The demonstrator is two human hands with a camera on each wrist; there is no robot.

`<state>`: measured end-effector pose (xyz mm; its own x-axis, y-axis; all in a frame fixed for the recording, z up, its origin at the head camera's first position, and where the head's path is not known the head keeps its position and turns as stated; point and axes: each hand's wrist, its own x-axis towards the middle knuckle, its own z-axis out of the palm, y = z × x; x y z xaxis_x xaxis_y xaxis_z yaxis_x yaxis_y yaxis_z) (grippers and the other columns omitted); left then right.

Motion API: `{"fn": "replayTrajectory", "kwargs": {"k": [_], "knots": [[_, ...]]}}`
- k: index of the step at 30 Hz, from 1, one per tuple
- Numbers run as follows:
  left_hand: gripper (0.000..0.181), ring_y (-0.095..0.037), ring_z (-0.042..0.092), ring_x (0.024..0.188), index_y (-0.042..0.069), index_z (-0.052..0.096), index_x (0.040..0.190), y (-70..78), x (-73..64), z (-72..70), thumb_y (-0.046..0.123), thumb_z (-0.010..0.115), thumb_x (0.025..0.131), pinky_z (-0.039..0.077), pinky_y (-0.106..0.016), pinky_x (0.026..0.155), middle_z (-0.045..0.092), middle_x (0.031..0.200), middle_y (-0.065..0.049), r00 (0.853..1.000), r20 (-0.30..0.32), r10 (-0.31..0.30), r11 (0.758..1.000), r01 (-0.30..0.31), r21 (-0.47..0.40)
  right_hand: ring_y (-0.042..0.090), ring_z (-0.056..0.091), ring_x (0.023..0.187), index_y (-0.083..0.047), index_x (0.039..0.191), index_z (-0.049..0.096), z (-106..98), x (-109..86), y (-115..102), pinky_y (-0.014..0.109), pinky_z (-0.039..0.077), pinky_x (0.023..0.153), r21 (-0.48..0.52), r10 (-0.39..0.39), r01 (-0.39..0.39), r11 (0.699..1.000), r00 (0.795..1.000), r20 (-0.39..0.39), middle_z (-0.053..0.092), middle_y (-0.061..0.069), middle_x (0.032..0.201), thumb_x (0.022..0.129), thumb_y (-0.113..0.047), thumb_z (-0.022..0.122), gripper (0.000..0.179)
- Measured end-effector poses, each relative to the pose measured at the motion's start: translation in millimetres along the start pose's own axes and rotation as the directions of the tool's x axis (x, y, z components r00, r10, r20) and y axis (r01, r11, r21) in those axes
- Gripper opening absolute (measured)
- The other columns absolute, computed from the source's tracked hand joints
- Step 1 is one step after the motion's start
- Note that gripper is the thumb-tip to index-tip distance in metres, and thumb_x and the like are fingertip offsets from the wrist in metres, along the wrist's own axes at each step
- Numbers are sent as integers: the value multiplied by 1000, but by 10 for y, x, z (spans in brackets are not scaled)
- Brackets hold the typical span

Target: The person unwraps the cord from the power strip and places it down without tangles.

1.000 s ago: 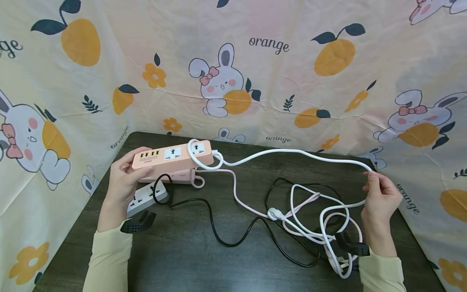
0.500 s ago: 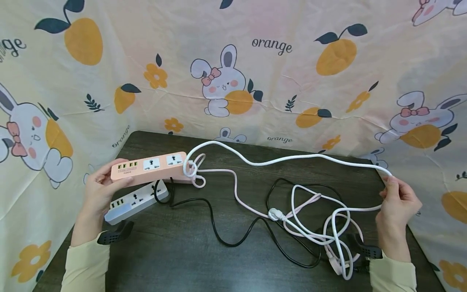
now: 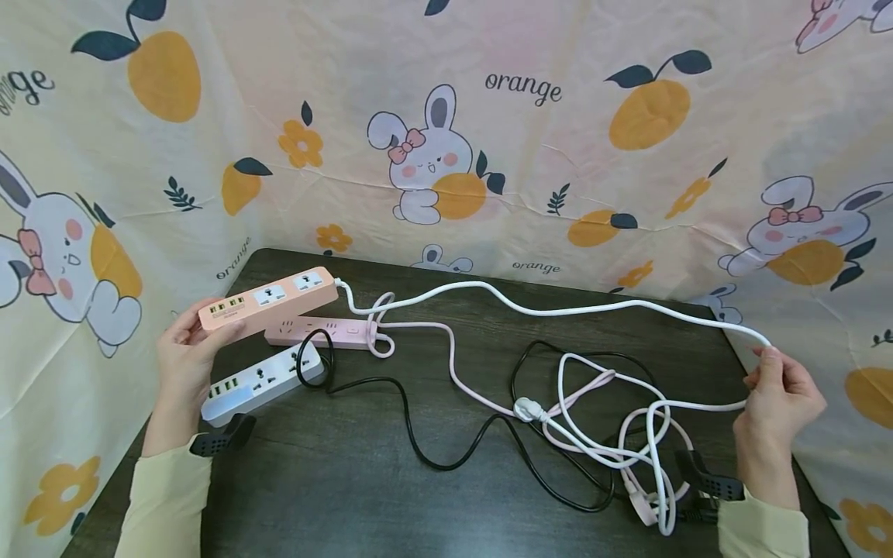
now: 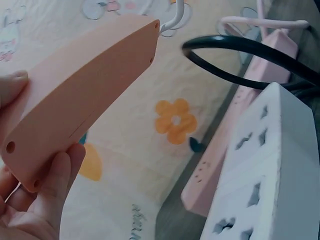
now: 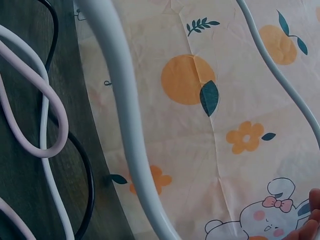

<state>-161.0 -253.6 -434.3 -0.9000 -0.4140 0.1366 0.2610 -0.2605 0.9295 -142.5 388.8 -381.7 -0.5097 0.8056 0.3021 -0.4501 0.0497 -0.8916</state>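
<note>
My left hand (image 3: 187, 345) grips the left end of an orange-pink power strip (image 3: 279, 304), lifted above the table with its right end tilted up. Its underside with screw holes shows in the left wrist view. From its far end a white cord (image 3: 544, 312) runs across to my right hand (image 3: 780, 399), which pinches it between thumb and fingers. Past that hand, the cord comes back to a tangle of white, pink and black cords at the right. In the right wrist view, two stretches of the white cord (image 5: 127, 115) cross in front of the cloth.
A pink power strip (image 3: 324, 332) and a white power strip (image 3: 261, 381) lie under the raised one. A black cord (image 3: 446, 467) winds across the dark table (image 3: 349, 496). A white plug (image 3: 528, 409) rests by the tangle. Printed cloth (image 3: 530, 155) hangs behind.
The orange-pink strip has moved left and its right end has come free of the white cord loop that lay over it. My right hand has moved right, pulling the cord straighter.
</note>
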Motion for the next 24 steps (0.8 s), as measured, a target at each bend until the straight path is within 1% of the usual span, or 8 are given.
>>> {"fn": "replayTrajectory", "kwargs": {"k": [3, 5, 11, 14, 18, 21, 22, 24], "knots": [[42, -7, 63, 86, 8, 63, 112, -60, 97, 50, -10, 72, 75, 49, -14, 73, 62, 99, -1, 999, 37, 6, 999, -8, 37, 10, 42, 51, 8, 82, 70, -24, -2, 3, 14, 40, 52, -16, 5, -5, 1000, 1000, -2, 57, 2, 62, 84, -8, 68, 16], [41, -6, 62, 86, 9, 63, 111, -103, 170, 76, -7, 74, 75, 49, -13, 72, 62, 98, 1, 999, 43, -4, 997, 0, 73, 10, 42, 52, 8, 82, 70, -42, -4, 2, 15, 40, 53, -18, -3, 3, 1000, 1000, -3, 57, 2, 63, 85, -7, 67, 15], [42, -1, 61, 85, 12, 62, 112, -185, 376, 87, 0, 77, 74, 47, -8, 71, 62, 96, 8, 996, 30, -80, 980, 73, 187, 10, 42, 52, 8, 79, 70, -72, -11, 4, 15, 39, 52, -9, -31, 31, 999, 999, 11, 60, 2, 64, 84, -4, 68, 14], [47, -1, 60, 87, 10, 60, 117, -316, 549, 20, 7, 79, 74, 46, -8, 72, 62, 99, 8, 994, 41, -97, 957, 82, 279, 10, 43, 52, 6, 76, 70, -63, -30, 21, 14, 40, 52, -21, -50, 51, 999, 998, 29, 64, 2, 68, 83, -3, 68, 12], [56, -4, 59, 93, 16, 61, 122, -769, 927, -246, 21, 83, 71, 46, -7, 73, 61, 108, 6, 997, 36, -70, 923, 51, 381, 10, 45, 51, 5, 76, 71, -16, -70, 29, 14, 41, 54, -30, -101, 103, 994, 993, 65, 66, 2, 71, 83, -2, 68, 10], [60, -5, 58, 95, 21, 61, 123, -998, 1114, -384, 27, 84, 68, 44, -6, 73, 60, 112, 5, 997, 19, -69, 909, 55, 413, 9, 47, 51, 3, 77, 72, 27, -105, 12, 14, 42, 54, -32, -108, 112, 993, 989, 105, 66, 2, 71, 83, -1, 67, 9], [61, -5, 57, 97, 20, 60, 125, -1000, 1129, -383, 28, 84, 69, 44, -6, 74, 60, 113, 5, 996, 17, -82, 903, 67, 425, 9, 47, 51, 4, 77, 72, 39, -119, 4, 14, 42, 54, -28, -107, 111, 993, 987, 123, 66, 2, 71, 83, -1, 67, 8], [62, -4, 57, 96, 19, 58, 126, -922, 1101, -347, 28, 83, 71, 43, -7, 74, 60, 112, 7, 994, 30, -103, 894, 80, 440, 9, 49, 52, 5, 78, 71, 61, -155, -17, 14, 43, 54, -15, -97, 101, 995, 981, 167, 66, 2, 71, 83, 1, 67, 8]]}}
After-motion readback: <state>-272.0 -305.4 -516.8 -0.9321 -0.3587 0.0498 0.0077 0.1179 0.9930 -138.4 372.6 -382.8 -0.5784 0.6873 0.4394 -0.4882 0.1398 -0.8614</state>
